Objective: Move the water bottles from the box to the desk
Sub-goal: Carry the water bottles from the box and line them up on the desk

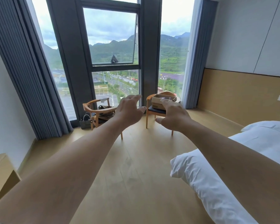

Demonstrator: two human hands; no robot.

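Observation:
An open cardboard box (158,101) sits on the seat of a wooden chair (149,109) by the window, far across the room. Purple bottle caps (166,98) show just above its rim. Both my arms stretch forward in the air. My left hand (129,110) is held out with its fingers spread and relaxed, holding nothing, left of the box in the picture. My right hand (173,117) is also empty with fingers loosely spread, overlapping the box's lower right corner in view but well short of it. A pale wooden desk corner (0,172) shows at the lower left.
A second wooden chair (94,110) holding a bag stands left of the first, with a grey tote (85,122) on the floor beside it. A bed with white bedding (217,183) fills the right side. Wood floor (136,159) runs between desk and bed toward the tall windows.

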